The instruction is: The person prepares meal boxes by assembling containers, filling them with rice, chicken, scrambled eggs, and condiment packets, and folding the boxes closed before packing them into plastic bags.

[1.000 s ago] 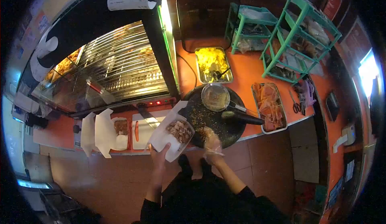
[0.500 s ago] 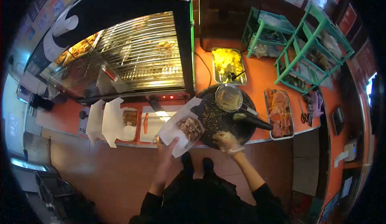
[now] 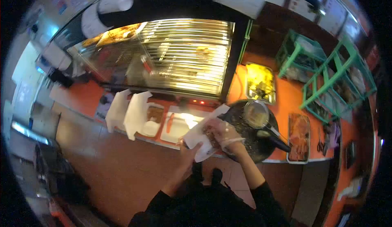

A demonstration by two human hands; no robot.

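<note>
My left hand [image 3: 190, 152] grips the near-left edge of an open white takeout box [image 3: 197, 140], held tilted at the counter's front edge. Chopped brown meat [image 3: 210, 134] lies inside it. My right hand [image 3: 228, 136], in a clear plastic glove, is over the right part of the box, right at the meat; motion smears its fingers, so I cannot tell what they hold. Behind it is a round black board [image 3: 261, 154] with a metal strainer [image 3: 256, 115] and a black-handled knife [image 3: 273, 140] on it.
Two more open takeout boxes [image 3: 136, 115] stand left, one with brown food, beside a white tray [image 3: 165, 135] with an orange-handled tool. A lit warming cabinet [image 3: 183, 57] is behind. Trays of yellow food [image 3: 260, 80] and orange-red slices [image 3: 299, 135], scissors [image 3: 320, 144] and green racks [image 3: 339, 80] are right.
My right hand has moved from the black board up and left to the meat in the box. My left hand still holds the box. The whole view has shifted and tilted.
</note>
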